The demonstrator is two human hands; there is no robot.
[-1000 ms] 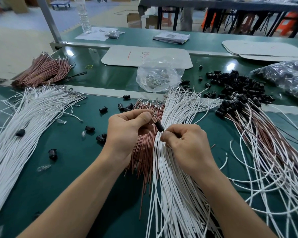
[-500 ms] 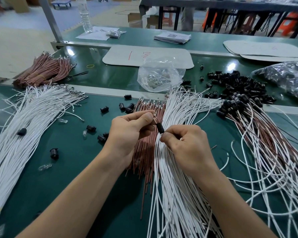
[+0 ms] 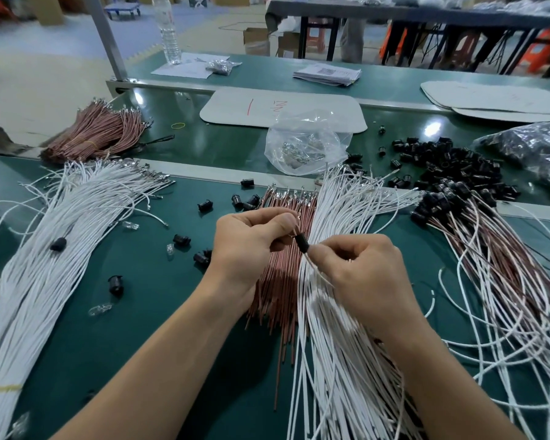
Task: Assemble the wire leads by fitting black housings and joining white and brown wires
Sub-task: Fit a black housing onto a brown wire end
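Over the middle of the green bench (image 3: 140, 312), between the two fans of loose wire, very little has changed in the last second. The left hand (image 3: 248, 246) and the right hand (image 3: 359, 271) stay drawn together with the same small black housing (image 3: 301, 242) bridging the gap between their fingertips. The pair has drifted only a touch, which may be the camera and not the hands.

The left thumb and forefinger pinch the housing at its upper end, and the other fingers are curled in. The right thumb and forefinger are closed on a white wire (image 3: 315, 269) right at the housing's lower mouth, and the wire trails out below the thumb. My reading is that the fitting step is still under way: the lead is being pressed home rather than finished and let go. Whether the terminal has seated cannot be seen.

The housing is a short dark sleeve, tilted, with its top toward the left hand. It is held clear of the bench, above the seam where the brown wires (image 3: 277, 281) meet the white wires (image 3: 331, 344). Its surface looks smooth and slightly glossy, and any detail of its openings is too small to tell. Finished leads (image 3: 489, 265) lie well apart to the right, with the heap of spare housings (image 3: 451, 166) beyond them.
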